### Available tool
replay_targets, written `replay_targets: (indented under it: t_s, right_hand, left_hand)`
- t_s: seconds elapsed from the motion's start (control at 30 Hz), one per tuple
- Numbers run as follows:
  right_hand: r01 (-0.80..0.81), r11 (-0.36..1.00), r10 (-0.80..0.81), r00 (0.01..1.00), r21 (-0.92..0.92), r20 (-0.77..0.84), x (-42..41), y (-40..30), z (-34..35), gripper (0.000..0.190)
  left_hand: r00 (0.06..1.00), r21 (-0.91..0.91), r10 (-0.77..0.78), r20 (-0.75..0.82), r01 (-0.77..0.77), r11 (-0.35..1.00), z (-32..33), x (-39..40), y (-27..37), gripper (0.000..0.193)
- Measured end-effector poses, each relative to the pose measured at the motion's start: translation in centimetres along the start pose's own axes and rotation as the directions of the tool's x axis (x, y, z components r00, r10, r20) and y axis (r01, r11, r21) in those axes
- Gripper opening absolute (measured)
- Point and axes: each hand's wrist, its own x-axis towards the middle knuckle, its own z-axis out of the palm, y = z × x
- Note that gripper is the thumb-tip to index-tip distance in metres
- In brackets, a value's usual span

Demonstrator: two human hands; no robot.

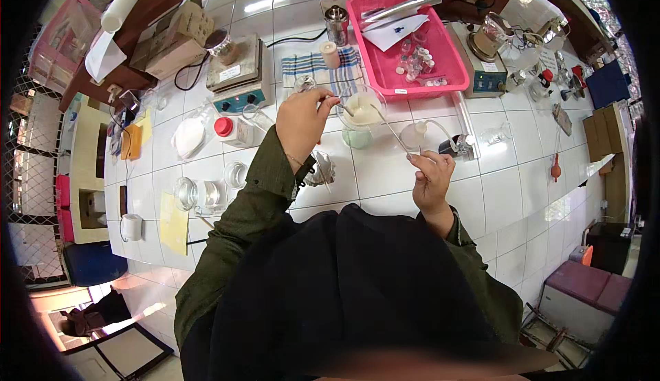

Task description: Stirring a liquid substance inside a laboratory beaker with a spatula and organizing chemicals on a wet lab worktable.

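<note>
My left hand pinches a thin metal tool, its end over a wide glass vessel that looks like a funnel or dish. Cream-coloured material lies inside this vessel. Below it shows a pale green rounded shape, perhaps the vessel's base or a flask. Between thumb and fingers, my right hand grips a slender rod that slants up to the vessel's right side. Crumpled aluminium foil lies by my left wrist. A plastic wash bottle with a bent tube is beyond my right hand.
A pink tray holding small vials stands at the back. Hot plates flank it. Left are a red-capped bottle, a glass jar and a yellow sheet. A red rubber bulb lies right. A person is at far left.
</note>
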Motion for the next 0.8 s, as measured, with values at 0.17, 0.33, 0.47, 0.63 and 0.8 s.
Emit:
replay_targets:
  t_s: [0.17,0.33,0.47,0.63,0.8]
  right_hand:
    - [0.034,0.992,-0.03,0.999,-0.119,0.043,1.6,0.8,0.0,0.016]
    - [0.058,0.985,-0.047,0.997,-0.165,0.069,2.5,1.2,-0.1,0.014]
    - [0.056,0.988,-0.047,0.997,-0.144,0.06,2.4,1.4,-0.1,0.015]
    - [0.065,0.989,-0.059,0.997,-0.132,0.048,2.2,1.4,-0.2,0.015]
    - [0.059,0.987,-0.052,0.997,-0.148,0.05,2.2,1.1,-0.4,0.017]
  left_hand:
    - [1.0,0.021,0.028,-0.012,-0.027,0.999,0.3,-0.1,0.0,0.022]
    - [0.999,-0.016,0.032,-0.009,-0.032,0.999,0.5,0.0,-0.4,0.021]
    - [0.991,-0.032,0.097,-0.091,-0.1,0.994,1.0,0.0,-1.0,0.018]
    - [0.999,0.001,0.042,-0.026,-0.042,0.999,0.5,0.0,-0.3,0.023]
    - [0.991,-0.014,0.102,-0.082,-0.103,0.995,1.0,0.1,-0.9,0.02]
